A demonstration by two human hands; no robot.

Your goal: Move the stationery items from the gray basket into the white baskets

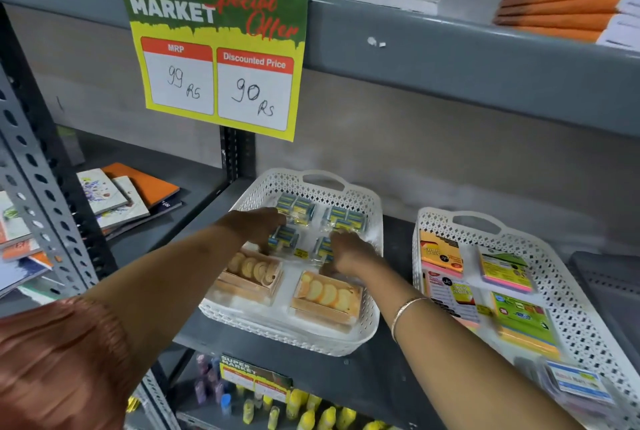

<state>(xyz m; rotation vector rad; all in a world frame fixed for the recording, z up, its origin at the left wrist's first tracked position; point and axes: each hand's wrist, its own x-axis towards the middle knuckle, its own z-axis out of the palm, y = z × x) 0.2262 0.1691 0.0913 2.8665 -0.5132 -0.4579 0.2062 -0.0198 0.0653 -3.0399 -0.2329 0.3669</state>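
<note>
far left: notebooks [128, 197] lie stacked on the neighbouring shelf, partly cut off by the frame edge. above, a price sign [218, 52] hangs from the upper shelf rail. centre: a white basket [374, 208] sits on the grey shelf [381, 381]; inside it, four clear packets of small blue-and-yellow items [346, 218] lie in the back half, and two boxes with orange and cream contents [325, 298] lie in the front half. the left hand [254, 223] rests palm down on the rear left packet, fingers flat and apparently pressing or nudging; whether they pinch anything cannot be told. the right hand [349, 251] is curled over the front right packet, fingertips hidden underneath, so a true grasp cannot be confirmed. a thin bangle [403, 312] shows on the right forearm. right: a second white basket [568, 312] holds sticky note pads [505, 273] and a card pack [576, 379] near its front edge, which is blurred. progress, judged: both white baskets look well filled and laid out in rows, so the job seems late, now at the tidying stage. the gray basket is not in view, so what is left in it cannot be told. lower shelf: yellow bottles [308, 415], partly cut off.
</note>
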